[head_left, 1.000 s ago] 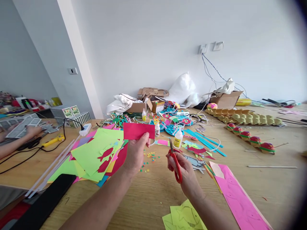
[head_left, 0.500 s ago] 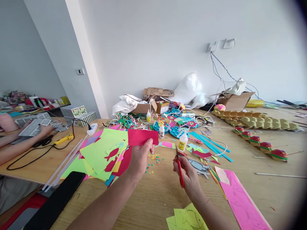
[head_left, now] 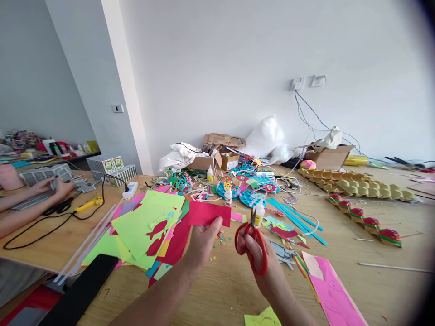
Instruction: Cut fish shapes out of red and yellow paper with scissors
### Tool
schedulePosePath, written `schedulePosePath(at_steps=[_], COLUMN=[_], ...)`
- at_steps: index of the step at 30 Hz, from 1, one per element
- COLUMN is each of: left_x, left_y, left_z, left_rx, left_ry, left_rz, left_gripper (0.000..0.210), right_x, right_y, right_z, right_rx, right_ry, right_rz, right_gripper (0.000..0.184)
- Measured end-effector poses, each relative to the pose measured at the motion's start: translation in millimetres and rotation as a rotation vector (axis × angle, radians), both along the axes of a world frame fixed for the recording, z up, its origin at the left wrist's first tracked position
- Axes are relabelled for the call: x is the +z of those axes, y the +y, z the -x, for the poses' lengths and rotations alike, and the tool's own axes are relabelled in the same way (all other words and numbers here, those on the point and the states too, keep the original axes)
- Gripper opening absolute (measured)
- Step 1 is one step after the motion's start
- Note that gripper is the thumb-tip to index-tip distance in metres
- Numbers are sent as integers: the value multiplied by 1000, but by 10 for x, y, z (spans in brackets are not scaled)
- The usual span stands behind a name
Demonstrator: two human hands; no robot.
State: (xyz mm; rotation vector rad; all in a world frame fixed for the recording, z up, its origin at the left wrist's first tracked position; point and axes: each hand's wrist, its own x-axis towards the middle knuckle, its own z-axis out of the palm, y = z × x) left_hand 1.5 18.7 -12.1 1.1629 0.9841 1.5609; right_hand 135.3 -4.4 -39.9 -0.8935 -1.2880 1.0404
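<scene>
Wooden tabletop (head_left: 190,299) before a pale wall (head_left: 210,59). Red card (head_left: 209,213), one piece, raised upright above the table's middle. Pinched at its lower right part between thumb and fingers of left hand (head_left: 203,240). Scissors (head_left: 262,263), red-handled, to the right of the card and well apart from it. Gripped through the handle loops by right hand (head_left: 261,253), fingers curled; blades pointing up, gap between them too small to tell. Paper confetti (head_left: 221,241), scattered on the table behind the left hand. Coloured paper sheets (head_left: 142,222), overlapping pile, left of the card. Small white bottle (head_left: 228,197), upright, partly behind the card. Larger glue bottle (head_left: 260,211), directly beyond the scissors. Blue strips (head_left: 294,219), loose, farther right. Pink sheet (head_left: 331,285), pencil-marked, near right. Egg-carton pieces (head_left: 374,186), far right. Yellow tool (head_left: 89,203), corded, far left.
</scene>
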Motion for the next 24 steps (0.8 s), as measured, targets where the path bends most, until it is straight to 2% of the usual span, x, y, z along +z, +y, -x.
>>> schedulePosePath(at_steps=[2,6,11,13,17,24], left_x=[18,42,67,56,48,11], left_y=[-11,9,48,57,76,109], left_z=[-27,-139,-208,-184,-133,-241], left_rx=[10,-14,-12,-52,-130,-45], left_ry=[-1,-54,-2,18,-104,-193], left_rz=[4,24,43,9,-93,-23], left_gripper=[28,24,26,27,14,13], right_x=[176,374,409,420,452,456], right_y=[2,43,135,173,208,186], right_z=[37,108,91,30,-112,-114], right_rx=[24,66,-3,-51,-71,-78], right_ry=[115,252,327,334,317,260], right_rz=[20,61,52,35,9,9], right_gripper=[20,26,24,25,25,26])
